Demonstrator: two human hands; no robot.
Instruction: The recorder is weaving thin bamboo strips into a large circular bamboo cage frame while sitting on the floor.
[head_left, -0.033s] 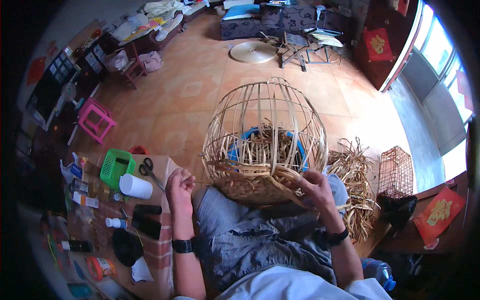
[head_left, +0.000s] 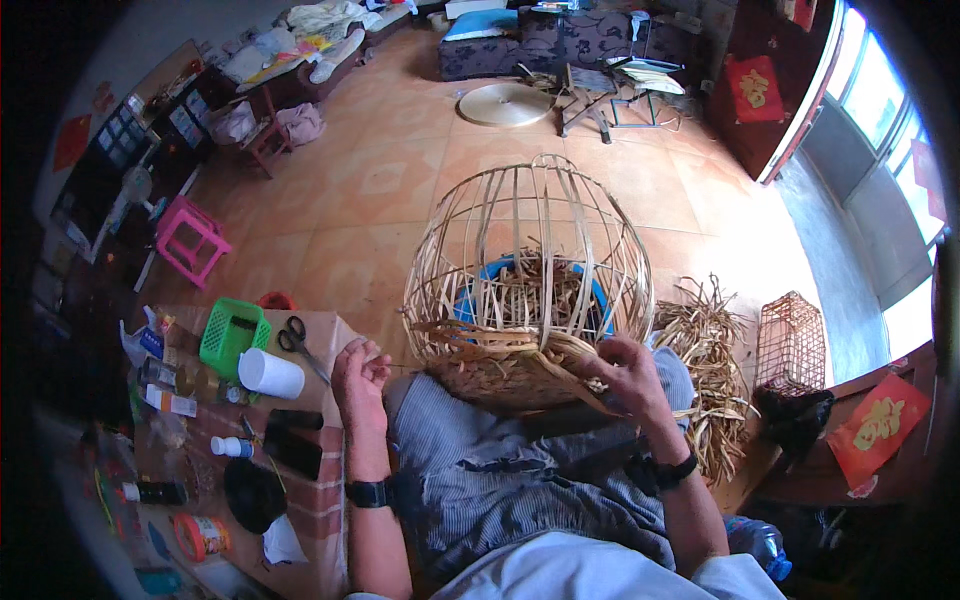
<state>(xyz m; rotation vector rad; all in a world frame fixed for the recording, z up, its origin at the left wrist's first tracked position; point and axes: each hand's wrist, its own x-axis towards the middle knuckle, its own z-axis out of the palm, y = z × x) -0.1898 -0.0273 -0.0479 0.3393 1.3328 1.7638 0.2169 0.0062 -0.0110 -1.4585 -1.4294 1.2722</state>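
A half-woven wire-frame basket (head_left: 425, 260) rests against my lap, its thin ribs bare above a lower wall woven from dried leaf strips. My right hand (head_left: 632, 375) is at the right end of that woven band, thumb and fingers pinching the dried leaf strips (head_left: 568, 350). A loose end hangs below the fingers, over my trousers. Left of the basket, my left hand (head_left: 362, 385) is held palm up beside the table edge. Its fingers are loosely curled, and I see nothing in them. Through the ribs, a blue-rimmed basin (head_left: 604, 300) with more dried strips shows.
Scissors (head_left: 292, 338), a white cup (head_left: 271, 373), a green plastic basket (head_left: 236, 338) and a black phone (head_left: 293, 443) lie on the table (head_left: 325, 400) at left. To the right are a heap of dried strips (head_left: 705, 380) and a wire cage (head_left: 790, 340). A pink stool (head_left: 192, 240) stands further left.
My right hand's fingers have shifted slightly left along the leaf strips. The left hand and the basket are nearly unmoved.
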